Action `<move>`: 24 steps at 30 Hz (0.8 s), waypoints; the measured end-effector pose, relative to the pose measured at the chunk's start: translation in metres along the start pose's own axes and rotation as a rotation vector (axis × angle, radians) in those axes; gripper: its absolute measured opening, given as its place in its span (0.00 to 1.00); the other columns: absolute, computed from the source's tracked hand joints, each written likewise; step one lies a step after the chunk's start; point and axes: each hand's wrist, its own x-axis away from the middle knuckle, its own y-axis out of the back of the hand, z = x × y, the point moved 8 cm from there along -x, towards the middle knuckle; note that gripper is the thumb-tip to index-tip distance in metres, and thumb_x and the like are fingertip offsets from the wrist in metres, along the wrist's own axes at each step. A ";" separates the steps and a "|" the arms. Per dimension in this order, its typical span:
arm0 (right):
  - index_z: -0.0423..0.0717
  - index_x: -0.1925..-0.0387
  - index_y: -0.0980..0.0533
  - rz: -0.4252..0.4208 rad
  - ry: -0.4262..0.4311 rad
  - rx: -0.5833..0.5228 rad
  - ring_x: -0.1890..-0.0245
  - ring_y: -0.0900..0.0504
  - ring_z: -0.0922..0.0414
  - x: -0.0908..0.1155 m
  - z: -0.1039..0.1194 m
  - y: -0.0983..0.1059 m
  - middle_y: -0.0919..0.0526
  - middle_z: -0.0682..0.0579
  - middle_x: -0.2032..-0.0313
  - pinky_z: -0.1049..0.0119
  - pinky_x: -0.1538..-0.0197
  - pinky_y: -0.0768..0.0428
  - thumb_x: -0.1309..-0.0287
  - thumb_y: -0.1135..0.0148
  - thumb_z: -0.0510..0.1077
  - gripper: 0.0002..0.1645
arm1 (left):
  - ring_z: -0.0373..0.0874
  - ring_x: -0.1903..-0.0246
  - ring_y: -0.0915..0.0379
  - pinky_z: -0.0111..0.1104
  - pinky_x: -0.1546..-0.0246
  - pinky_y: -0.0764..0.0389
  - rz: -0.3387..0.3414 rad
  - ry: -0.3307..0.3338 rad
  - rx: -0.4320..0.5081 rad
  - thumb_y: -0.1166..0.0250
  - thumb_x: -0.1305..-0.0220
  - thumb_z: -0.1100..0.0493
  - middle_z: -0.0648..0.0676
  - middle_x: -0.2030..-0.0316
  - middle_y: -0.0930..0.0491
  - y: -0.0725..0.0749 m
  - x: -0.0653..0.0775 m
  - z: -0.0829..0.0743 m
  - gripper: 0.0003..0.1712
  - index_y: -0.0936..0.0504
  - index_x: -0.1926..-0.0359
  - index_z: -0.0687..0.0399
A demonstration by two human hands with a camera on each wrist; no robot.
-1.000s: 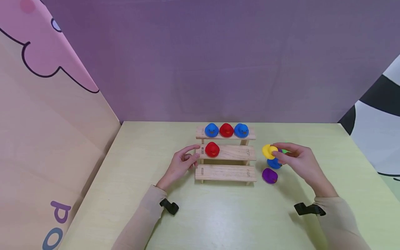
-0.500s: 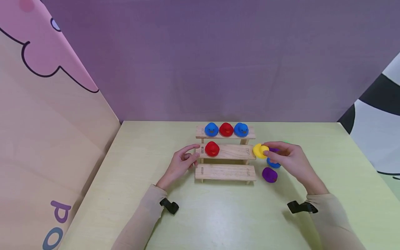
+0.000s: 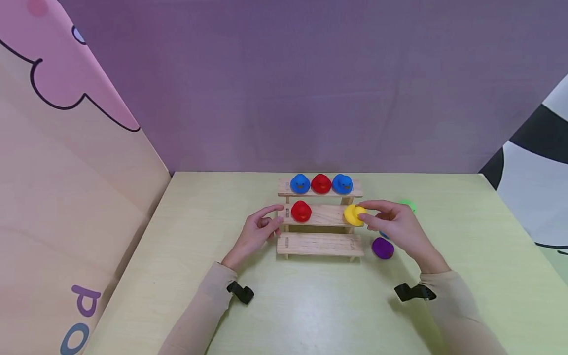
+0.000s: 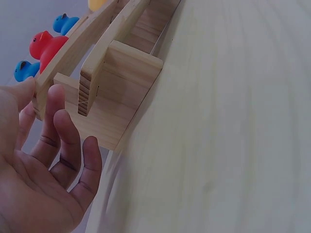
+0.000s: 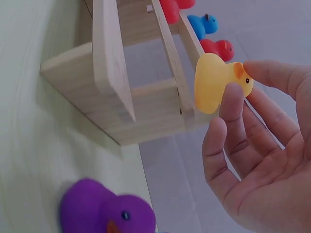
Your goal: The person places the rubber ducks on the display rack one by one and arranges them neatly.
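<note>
A wooden three-step stand (image 3: 326,244) is at the table's centre. My left hand (image 3: 255,234) holds the left end of its middle step, thumb and index finger at the board's edges. My right hand (image 3: 399,227) pinches a yellow rubber duck (image 3: 353,215) by its head, between thumb and fingers, over the right end of the middle step. A red duck (image 3: 301,211) sits at that step's left. On the top step are a blue duck (image 3: 300,184), a red duck (image 3: 321,184) and another blue duck (image 3: 342,184). The bottom step is bare.
Right of the stand, a purple duck (image 3: 383,248) lies on the table, also close in the right wrist view. A blue duck (image 3: 384,235) and a green thing (image 3: 408,204) are mostly hidden by my right hand. A purple wall (image 3: 284,98) stands behind the table.
My right hand has carried the yellow duck leftward, from over the loose ducks on the right to the middle step's right end. My left hand has stayed put.
</note>
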 end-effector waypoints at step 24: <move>0.49 0.39 0.16 0.041 0.043 0.024 0.57 0.09 0.49 -0.016 0.022 -0.036 0.12 0.44 0.43 0.64 0.52 0.16 0.31 0.28 0.53 0.24 | 0.51 0.68 0.22 0.30 0.66 0.23 -0.006 0.014 0.018 0.34 0.22 0.54 0.58 0.73 0.17 0.000 -0.001 0.001 0.22 0.19 0.31 0.47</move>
